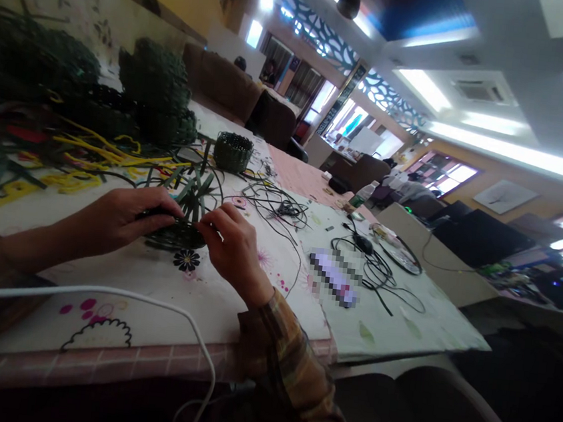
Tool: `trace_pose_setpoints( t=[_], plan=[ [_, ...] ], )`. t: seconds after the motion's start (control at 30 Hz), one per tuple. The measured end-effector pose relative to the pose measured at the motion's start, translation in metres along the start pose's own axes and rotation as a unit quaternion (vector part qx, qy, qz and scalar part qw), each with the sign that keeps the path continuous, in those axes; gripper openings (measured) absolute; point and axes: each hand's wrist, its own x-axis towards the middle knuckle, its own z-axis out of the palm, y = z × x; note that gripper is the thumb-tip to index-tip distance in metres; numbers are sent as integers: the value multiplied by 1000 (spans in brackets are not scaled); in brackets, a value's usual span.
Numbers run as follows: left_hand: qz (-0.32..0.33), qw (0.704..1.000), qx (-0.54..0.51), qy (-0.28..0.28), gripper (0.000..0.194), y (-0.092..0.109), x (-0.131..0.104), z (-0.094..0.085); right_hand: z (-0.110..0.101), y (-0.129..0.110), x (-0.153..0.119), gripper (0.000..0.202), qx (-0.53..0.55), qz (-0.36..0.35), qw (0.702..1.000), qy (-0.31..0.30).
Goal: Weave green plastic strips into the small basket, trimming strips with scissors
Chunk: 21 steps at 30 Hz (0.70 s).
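A partly woven basket of dark green strips rests on the patterned tablecloth, with several loose strip ends standing up from it. My left hand is closed on its left side, thumb and fingers pinching near the rim. On the opposite side my right hand pinches the basket's right edge, fingertips bent inward. The exact strip under each fingertip is too small to make out. Just behind stands a small woven green basket.
Stacked green baskets and yellow strips lie at the left. Thin dark strands coil right of the small basket. Farther right are a purple item, a black cable and a bottle. A white cable crosses in front.
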Motion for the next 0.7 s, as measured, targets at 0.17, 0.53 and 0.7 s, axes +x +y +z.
trace_pose_setpoints(
  t=[0.17, 0.53, 0.7],
  plan=[
    [24, 1000, 8, 4, 23, -3, 1, 0, 0, -2, 1, 19, -6, 17, 1000, -13],
    [4, 1000, 27, 5, 27, -2, -1, 1, 8, 1, 2, 16, 62, 60, 996, -12],
    [-33, 999, 17, 32, 32, 4, 0, 5, 7, 2, 4, 17, 107, 61, 992, -15]
  ],
)
